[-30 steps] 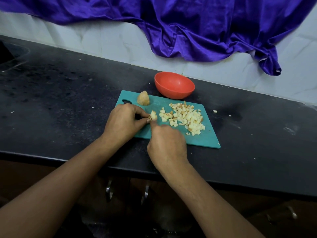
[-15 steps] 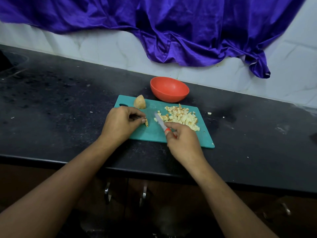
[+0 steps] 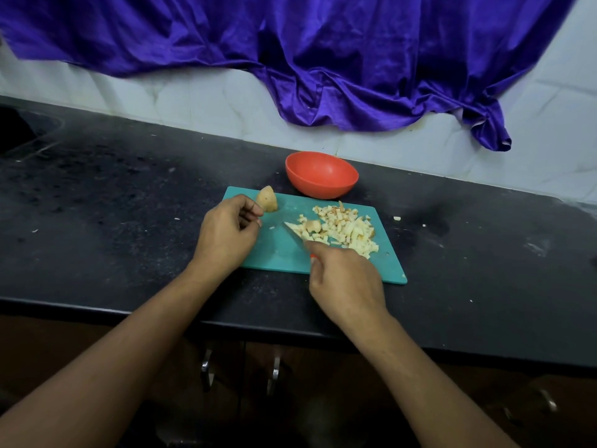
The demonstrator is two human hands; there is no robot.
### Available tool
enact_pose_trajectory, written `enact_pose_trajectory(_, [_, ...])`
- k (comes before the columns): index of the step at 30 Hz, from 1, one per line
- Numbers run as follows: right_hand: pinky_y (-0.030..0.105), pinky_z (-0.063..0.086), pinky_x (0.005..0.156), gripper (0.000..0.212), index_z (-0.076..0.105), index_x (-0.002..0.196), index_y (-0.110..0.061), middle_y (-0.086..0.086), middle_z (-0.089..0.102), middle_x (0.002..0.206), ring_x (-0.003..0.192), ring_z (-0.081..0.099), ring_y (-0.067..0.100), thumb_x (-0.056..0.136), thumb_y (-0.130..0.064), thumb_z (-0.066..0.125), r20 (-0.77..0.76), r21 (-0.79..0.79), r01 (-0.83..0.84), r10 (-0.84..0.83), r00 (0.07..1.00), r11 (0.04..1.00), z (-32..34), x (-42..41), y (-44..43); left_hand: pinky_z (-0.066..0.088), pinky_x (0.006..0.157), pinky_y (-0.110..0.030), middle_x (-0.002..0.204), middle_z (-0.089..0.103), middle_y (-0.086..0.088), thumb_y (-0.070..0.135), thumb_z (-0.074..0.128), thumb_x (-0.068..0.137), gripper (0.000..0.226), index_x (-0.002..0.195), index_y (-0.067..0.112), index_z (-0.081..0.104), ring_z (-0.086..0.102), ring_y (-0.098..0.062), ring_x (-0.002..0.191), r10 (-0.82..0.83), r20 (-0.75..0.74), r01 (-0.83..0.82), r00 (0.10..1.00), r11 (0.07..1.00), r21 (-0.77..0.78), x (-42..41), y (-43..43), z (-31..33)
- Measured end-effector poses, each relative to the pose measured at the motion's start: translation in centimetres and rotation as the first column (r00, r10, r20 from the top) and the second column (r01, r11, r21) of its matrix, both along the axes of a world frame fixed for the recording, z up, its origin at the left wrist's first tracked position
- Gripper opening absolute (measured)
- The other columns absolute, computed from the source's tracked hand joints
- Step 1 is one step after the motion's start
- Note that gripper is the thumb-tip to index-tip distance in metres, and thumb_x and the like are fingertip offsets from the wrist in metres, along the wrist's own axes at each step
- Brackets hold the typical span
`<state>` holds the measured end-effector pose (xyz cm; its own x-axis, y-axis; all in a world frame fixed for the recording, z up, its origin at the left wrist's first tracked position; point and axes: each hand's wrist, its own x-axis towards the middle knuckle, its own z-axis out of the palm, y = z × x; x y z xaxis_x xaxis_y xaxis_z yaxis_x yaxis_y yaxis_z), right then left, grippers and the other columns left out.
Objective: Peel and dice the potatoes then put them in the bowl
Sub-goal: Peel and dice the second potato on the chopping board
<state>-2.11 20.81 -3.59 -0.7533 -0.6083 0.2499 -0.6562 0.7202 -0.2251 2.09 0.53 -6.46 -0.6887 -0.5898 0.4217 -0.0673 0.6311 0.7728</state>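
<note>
my left hand [image 3: 229, 234] hangs loosely curled, holding nothing, just beside the remaining potato piece [image 3: 267, 199] at the cutting board's [image 3: 277, 257] far corner, likely next up. my right hand [image 3: 347, 279] grips the knife [image 3: 295, 232], its blade against the diced pile [image 3: 344, 227]. the bowl [image 3: 321, 174] waits empty just behind the board's far edge.

Pale diced potato [image 3: 342, 227] heaped just beyond the right hand [image 3: 347, 279], tan potato chunk [image 3: 267, 198] by the fingertips of the left hand [image 3: 226, 234], orange-red bowl [image 3: 321, 174] upright farther beyond both.

Left hand [image 3: 231, 231] loosely curled; right hand [image 3: 347, 279] grips knife [image 3: 294, 235].
</note>
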Motion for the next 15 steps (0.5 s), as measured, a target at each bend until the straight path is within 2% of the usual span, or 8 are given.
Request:
enact_pose_trajectory(7, [0.035,0.054,0.069,0.038,0.058,0.141,-0.040,-0.009,0.067,0.090,0.076,0.061,0.013,0.105,-0.033,0.046,0.083,-0.005,0.149,-0.148,0.986,0.989,0.3,-2.8,2.1,0.050,0.074,-0.016,0.087,0.069,0.013,0.010,0.071,0.090,0.011,0.090,0.021,0.070,0.065,-0.003,0.081,-0.006,0.014,0.006,1.000,1.000,-0.020,-0.1,0.1,0.0])
enact_pose_trajectory(11, [0.028,0.040,0.053,0.037,0.061,0.139,-0.040,-0.015,0.060,0.078,0.059,0.057,0.009,0.104,-0.032,0.051,0.208,-0.140,0.169,-0.138,0.968,0.976,0.4,-3.4,2.0,0.051,0.074,-0.018,0.086,0.070,0.012,0.009,0.071,0.089,0.011,0.090,0.020,0.071,0.066,-0.004,0.079,-0.012,0.016,0.012,1.000,1.000,-0.025,-0.1,0.1,0.0])
enact_pose_trajectory(13, [0.028,0.040,0.053,0.037,0.061,0.139,-0.040,-0.014,0.062,0.078,0.056,0.056,0.009,0.104,-0.031,0.051,0.191,-0.199,0.174,-0.136,0.972,0.964,0.6,-3.5,2.1,0.050,0.073,-0.018,0.085,0.070,0.012,0.009,0.071,0.089,0.011,0.090,0.020,0.071,0.065,-0.004,0.078,-0.015,0.015,0.015,1.000,0.999,-0.030,-0.1,0.1,0.0])
enact_pose_trajectory(15, [0.031,0.045,0.057,0.038,0.060,0.139,-0.041,-0.011,0.064,0.077,0.060,0.057,0.011,0.104,-0.030,0.049,0.123,-0.152,0.134,-0.116,0.986,0.979,0.7,-3.3,2.1,0.052,0.074,-0.020,0.086,0.069,0.012,0.010,0.071,0.090,0.011,0.091,0.021,0.071,0.066,-0.004,0.079,-0.018,0.016,0.018,1.000,0.999,-0.031,-0.1,0.1,0.0])
